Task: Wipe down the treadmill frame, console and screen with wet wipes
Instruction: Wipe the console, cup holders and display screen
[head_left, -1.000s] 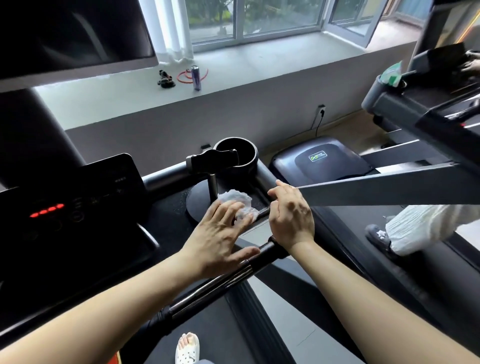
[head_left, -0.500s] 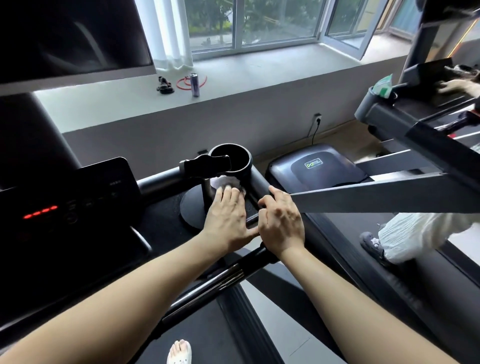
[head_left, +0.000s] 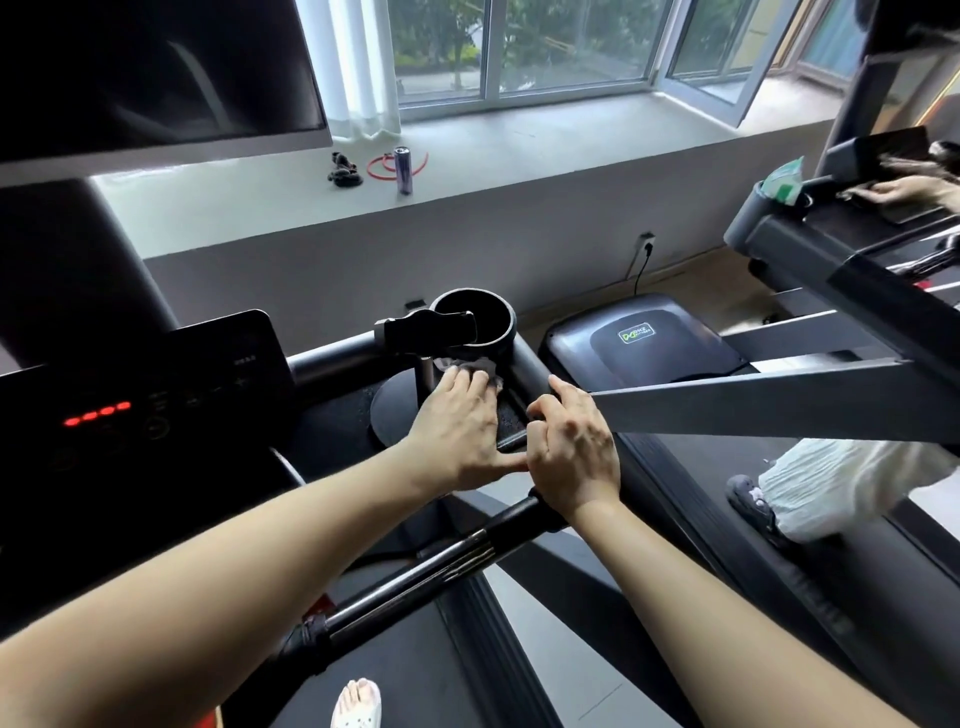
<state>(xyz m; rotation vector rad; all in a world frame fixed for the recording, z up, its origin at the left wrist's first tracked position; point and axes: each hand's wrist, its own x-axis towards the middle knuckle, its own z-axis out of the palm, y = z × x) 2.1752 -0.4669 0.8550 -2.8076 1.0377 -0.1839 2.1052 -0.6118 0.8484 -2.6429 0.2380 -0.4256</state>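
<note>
left hand (head_left: 460, 415) flat, fingers straight, pressing the wipe (head_left: 467, 366) on the black tray (head_left: 511, 422); right hand (head_left: 574, 452) curls round the frame (head_left: 531, 365); can (head_left: 403, 169) on far sill (head_left: 519, 148).

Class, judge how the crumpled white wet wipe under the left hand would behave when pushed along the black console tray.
Probably floppy: the crumpled white wet wipe bunches in folds under the flat left hand. Likely very light, so it should slide only while pressed against the black console tray. Being damp, it may cling rather than roll.

Crumpled wht wipe (head_left: 467, 362) (part hidden) on console (head_left: 332, 421)
</note>
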